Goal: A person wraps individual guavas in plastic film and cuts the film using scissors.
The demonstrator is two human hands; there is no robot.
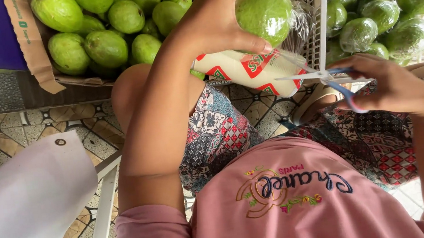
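From the head camera, the left hand grips a green guava from above, clear film trailing off its right side. Just below, the right hand is closed around blue-handled scissors, blades at the film, above a wrap roll

Your left hand is raised toward twelve o'clock, fingers curled in a firm grasp, forearm running steeply up from your bent elbow at seven. Your right hand sits at three o'clock — fingers hooked, thumb forward, wrist level, forearm dropping toward five.
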